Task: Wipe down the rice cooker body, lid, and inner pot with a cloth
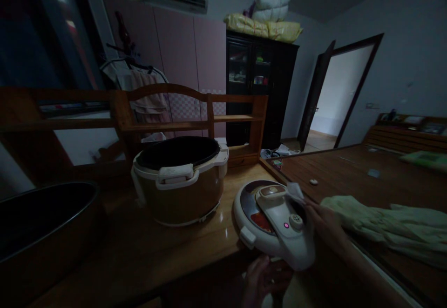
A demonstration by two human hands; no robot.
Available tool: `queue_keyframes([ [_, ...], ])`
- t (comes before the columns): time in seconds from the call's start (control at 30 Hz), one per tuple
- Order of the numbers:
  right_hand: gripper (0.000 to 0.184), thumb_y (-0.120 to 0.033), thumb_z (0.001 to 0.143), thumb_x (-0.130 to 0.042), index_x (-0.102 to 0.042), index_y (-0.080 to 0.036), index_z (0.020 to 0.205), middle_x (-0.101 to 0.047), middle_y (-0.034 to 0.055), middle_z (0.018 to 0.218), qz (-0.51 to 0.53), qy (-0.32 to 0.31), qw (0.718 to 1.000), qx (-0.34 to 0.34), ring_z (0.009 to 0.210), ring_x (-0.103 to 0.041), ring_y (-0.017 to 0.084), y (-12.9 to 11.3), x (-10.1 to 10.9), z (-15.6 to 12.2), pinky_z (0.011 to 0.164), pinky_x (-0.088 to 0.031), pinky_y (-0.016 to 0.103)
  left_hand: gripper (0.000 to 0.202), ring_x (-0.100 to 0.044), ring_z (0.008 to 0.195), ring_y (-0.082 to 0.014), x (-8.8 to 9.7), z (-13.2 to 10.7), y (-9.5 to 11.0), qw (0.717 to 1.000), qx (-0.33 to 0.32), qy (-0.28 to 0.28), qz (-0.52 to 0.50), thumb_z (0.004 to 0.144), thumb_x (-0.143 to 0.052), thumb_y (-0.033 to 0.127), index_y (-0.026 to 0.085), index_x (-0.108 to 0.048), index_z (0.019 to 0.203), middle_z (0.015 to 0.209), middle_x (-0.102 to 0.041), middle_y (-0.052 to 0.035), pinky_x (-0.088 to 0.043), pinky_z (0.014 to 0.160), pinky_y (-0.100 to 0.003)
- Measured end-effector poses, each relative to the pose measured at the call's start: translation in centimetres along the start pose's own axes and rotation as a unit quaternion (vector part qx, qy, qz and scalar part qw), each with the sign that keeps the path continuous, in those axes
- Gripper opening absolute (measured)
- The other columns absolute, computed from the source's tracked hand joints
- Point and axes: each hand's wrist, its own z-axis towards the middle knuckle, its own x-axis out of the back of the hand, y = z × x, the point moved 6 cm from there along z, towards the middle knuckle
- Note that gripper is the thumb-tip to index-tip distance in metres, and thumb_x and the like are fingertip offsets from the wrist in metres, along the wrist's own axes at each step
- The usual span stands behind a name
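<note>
A pressure cooker lid (256, 242), cream with a brown panel, lies at the right end of the wooden desk, its near part out past the front edge. My right hand (319, 215) is closed on a white cloth (295, 192) pressed against the lid beside its handle. Below the lid's near rim is my left hand (267, 277), fingers curled at its underside and partly in shadow. To the left stands the cooker body (188, 196), lidless, its inside dark.
A large dark pot (80, 196) stands at the desk's left. Behind the cooker runs a wooden shelf rack (167, 125). On the right is a wooden bed surface (335, 170) with a crumpled pale green cloth (377, 219). An open door (316, 96) is farther back.
</note>
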Motion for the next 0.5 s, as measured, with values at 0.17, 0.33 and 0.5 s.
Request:
queue_keyframes([
  [0.17, 0.031, -0.036, 0.096, -0.058, -0.059, -0.021, 0.122, -0.059, 0.008, 0.126, -0.02, -0.072, 0.997, 0.027, 0.105, -0.062, 0.021, -2.3, -2.8, 0.7, 0.089, -0.054, 0.041, 0.053, -0.069, 0.104, -0.0353, 0.5, 0.4, -0.5, 1.0, 0.001, -0.007, -0.005, 0.077, -0.071, 0.056, 0.012, -0.067, 0.106, 0.113, -0.072, -0.0196, -0.048, 0.092, -0.048],
  [0.33, 0.032, -0.04, 0.098, -0.05, -0.065, -0.022, 0.119, -0.067, 0.0076, 0.119, -0.021, -0.131, 0.99, 0.038, 0.102, -0.066, 0.023, -0.5, -2.7, 0.0, 0.085, -0.055, 0.038, 0.054, -0.069, 0.101, -0.0349, 1.2, 1.0, -0.9, 1.0, 0.014, -0.002, -0.007, 0.072, -0.075, 0.057, 0.014, -0.068, 0.104, 0.111, -0.073, -0.0183, -0.048, 0.089, -0.047],
  [0.5, 0.047, -0.043, 0.096, -0.036, -0.065, -0.025, 0.129, -0.063, 0.008, 0.132, 0.02, -0.185, 0.974, 0.127, 0.13, -0.053, 0.032, 1.9, -2.6, -0.2, 0.103, -0.045, 0.047, 0.06, -0.07, 0.101, -0.0345, 1.9, 1.7, -1.3, 0.999, 0.049, -0.004, -0.01, 0.063, -0.08, 0.062, 0.017, -0.07, 0.101, 0.109, -0.074, -0.0162, -0.048, 0.089, -0.045],
])
